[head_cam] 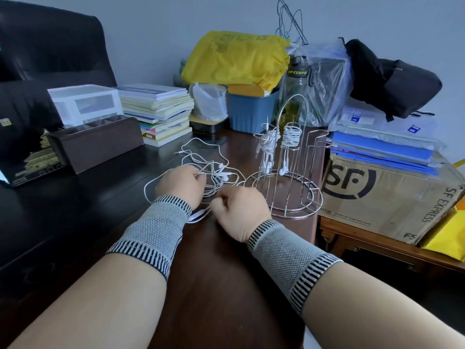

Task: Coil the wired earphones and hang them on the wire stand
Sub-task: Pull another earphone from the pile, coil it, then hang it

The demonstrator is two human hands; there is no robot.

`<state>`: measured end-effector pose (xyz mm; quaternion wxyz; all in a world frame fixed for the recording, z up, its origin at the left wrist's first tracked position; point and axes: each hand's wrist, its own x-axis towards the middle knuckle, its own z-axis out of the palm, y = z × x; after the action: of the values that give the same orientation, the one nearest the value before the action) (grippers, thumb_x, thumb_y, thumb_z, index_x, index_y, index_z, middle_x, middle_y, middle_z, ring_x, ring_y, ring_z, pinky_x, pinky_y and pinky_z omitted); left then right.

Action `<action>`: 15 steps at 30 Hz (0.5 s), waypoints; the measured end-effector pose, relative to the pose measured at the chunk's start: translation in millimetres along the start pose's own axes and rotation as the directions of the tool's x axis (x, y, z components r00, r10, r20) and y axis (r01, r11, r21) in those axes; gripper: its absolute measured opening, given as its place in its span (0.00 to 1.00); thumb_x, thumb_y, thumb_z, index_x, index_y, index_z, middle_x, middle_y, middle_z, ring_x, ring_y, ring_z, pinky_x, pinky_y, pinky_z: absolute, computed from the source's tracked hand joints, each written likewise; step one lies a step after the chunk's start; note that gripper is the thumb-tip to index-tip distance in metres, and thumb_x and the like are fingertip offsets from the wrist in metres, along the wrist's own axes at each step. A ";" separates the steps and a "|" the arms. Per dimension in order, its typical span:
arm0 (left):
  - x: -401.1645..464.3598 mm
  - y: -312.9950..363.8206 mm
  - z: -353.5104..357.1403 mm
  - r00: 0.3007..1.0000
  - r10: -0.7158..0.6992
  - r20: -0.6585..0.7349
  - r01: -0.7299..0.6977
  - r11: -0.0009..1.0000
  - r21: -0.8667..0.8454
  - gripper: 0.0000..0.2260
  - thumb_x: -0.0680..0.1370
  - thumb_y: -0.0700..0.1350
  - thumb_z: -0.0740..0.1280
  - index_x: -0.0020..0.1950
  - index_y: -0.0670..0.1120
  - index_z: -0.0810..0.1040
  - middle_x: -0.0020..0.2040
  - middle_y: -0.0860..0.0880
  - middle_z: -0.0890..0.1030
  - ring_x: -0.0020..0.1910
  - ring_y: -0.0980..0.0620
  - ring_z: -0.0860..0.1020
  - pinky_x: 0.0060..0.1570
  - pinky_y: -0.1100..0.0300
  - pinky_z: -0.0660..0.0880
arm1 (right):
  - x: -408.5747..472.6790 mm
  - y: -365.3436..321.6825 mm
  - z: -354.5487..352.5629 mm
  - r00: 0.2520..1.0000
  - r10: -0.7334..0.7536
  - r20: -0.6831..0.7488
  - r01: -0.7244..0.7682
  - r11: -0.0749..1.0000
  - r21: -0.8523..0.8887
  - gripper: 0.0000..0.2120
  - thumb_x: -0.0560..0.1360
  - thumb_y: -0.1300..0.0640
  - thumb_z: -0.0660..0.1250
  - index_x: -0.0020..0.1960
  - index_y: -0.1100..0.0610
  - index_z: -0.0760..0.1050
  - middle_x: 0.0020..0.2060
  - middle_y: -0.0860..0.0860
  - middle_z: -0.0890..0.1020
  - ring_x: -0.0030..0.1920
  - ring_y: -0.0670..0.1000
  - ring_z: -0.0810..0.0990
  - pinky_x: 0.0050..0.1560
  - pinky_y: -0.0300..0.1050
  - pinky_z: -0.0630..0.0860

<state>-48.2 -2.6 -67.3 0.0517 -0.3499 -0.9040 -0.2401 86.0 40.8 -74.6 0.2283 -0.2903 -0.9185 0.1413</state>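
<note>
Loose white wired earphones point(214, 170) lie tangled on the dark wooden desk point(100, 187), their plug end off to the back left. My left hand point(180, 183) rests on the tangle with its fingers pinching the cord. My right hand point(240, 210) is curled just right of it, also gripping the cord near the desk surface. The chrome wire stand point(289, 172) is right behind my right hand. Two coiled earphone sets hang on its prongs, one point(266, 144) on the left and one point(292, 137) on the right, earbuds dangling.
A brown organiser box point(95, 142) and a stack of books point(161, 112) sit at the back left. A blue bin point(251, 112), yellow bag point(236, 59) and bottle point(297, 96) stand behind the stand. A cardboard box point(387, 195) sits on a side table at right.
</note>
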 end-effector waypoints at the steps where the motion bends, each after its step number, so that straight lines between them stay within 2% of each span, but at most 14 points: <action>1: -1.5 -0.6 1.4 1.000 0.014 -0.008 -0.014 1.000 0.009 0.14 0.78 0.47 0.59 0.35 0.48 0.76 0.38 0.47 0.80 0.40 0.43 0.75 0.34 0.57 0.68 | 1.5 3.4 -1.0 0.998 0.054 -0.030 -0.053 0.998 0.028 0.11 0.76 0.51 0.58 0.46 0.55 0.76 0.43 0.57 0.83 0.47 0.61 0.79 0.46 0.46 0.73; 3: -4.0 -3.0 -0.7 0.999 0.012 -0.046 -0.013 1.000 -0.010 0.16 0.78 0.44 0.59 0.31 0.47 0.74 0.31 0.51 0.76 0.36 0.44 0.74 0.30 0.58 0.65 | 3.7 5.5 -0.5 0.988 0.145 -0.061 -0.140 0.987 0.081 0.11 0.77 0.54 0.57 0.53 0.53 0.77 0.46 0.56 0.83 0.49 0.60 0.79 0.49 0.47 0.74; 5: -4.5 -6.0 -3.0 0.996 -0.009 -0.091 -0.004 0.991 -0.133 0.12 0.79 0.45 0.61 0.37 0.50 0.79 0.37 0.53 0.81 0.42 0.46 0.78 0.37 0.57 0.73 | 5.7 7.2 2.0 0.979 0.191 -0.069 -0.182 0.976 0.119 0.12 0.78 0.55 0.56 0.57 0.53 0.74 0.47 0.56 0.83 0.50 0.60 0.79 0.50 0.48 0.75; 6: -5.5 -7.3 -4.8 0.994 -0.036 -0.105 0.006 0.962 -0.272 0.10 0.79 0.46 0.62 0.42 0.53 0.81 0.41 0.54 0.83 0.44 0.49 0.80 0.43 0.56 0.76 | 6.7 8.1 3.1 0.977 0.201 -0.071 -0.191 0.973 0.129 0.12 0.78 0.55 0.56 0.59 0.52 0.73 0.47 0.56 0.83 0.50 0.60 0.80 0.50 0.48 0.75; 7: -7.2 -7.8 -7.3 0.991 -0.064 -0.117 0.006 0.898 -0.441 0.08 0.79 0.45 0.64 0.45 0.54 0.82 0.44 0.55 0.84 0.45 0.52 0.81 0.45 0.57 0.78 | 7.7 9.0 3.3 0.975 0.208 -0.081 -0.195 0.970 0.144 0.12 0.79 0.55 0.56 0.60 0.52 0.72 0.47 0.56 0.83 0.50 0.60 0.80 0.50 0.48 0.75; 9: -11.4 -7.8 -14.9 0.988 -0.095 -0.119 -0.014 0.724 -0.689 0.07 0.80 0.41 0.64 0.50 0.50 0.82 0.42 0.55 0.84 0.41 0.60 0.82 0.38 0.68 0.78 | 8.2 10.8 3.1 0.971 0.215 -0.105 -0.191 0.961 0.199 0.12 0.79 0.56 0.56 0.61 0.52 0.72 0.46 0.57 0.83 0.48 0.60 0.80 0.49 0.48 0.75; 10: -12.9 -7.3 -19.8 0.987 -0.107 -0.116 -0.018 0.653 -0.757 0.07 0.80 0.40 0.65 0.51 0.48 0.82 0.41 0.55 0.84 0.40 0.63 0.82 0.36 0.72 0.75 | 7.7 11.3 2.9 0.970 0.212 -0.120 -0.182 0.957 0.225 0.12 0.79 0.56 0.56 0.61 0.52 0.71 0.45 0.57 0.83 0.48 0.60 0.80 0.49 0.48 0.75; 13: -15.2 -2.9 -36.5 0.987 -0.125 -0.097 -0.034 0.429 -0.903 0.06 0.79 0.39 0.67 0.48 0.49 0.81 0.40 0.52 0.85 0.42 0.59 0.83 0.39 0.67 0.74 | 5.1 10.2 2.4 0.967 0.180 -0.179 -0.127 0.953 0.275 0.14 0.79 0.58 0.55 0.63 0.53 0.70 0.46 0.55 0.83 0.47 0.58 0.80 0.48 0.49 0.76; 15: -17.4 3.4 -47.2 0.996 -0.072 -0.049 -0.026 0.294 -0.955 0.07 0.80 0.37 0.65 0.47 0.47 0.80 0.39 0.50 0.85 0.39 0.57 0.83 0.37 0.66 0.73 | 4.1 9.4 1.3 0.960 0.139 -0.242 -0.067 0.956 0.286 0.14 0.79 0.58 0.56 0.64 0.53 0.70 0.50 0.53 0.82 0.48 0.57 0.80 0.49 0.49 0.75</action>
<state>-36.5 -33.2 -29.0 -0.1323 -0.2888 -0.5867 -0.7449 86.8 50.5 -78.0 0.3769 -0.3197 -0.8356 0.2399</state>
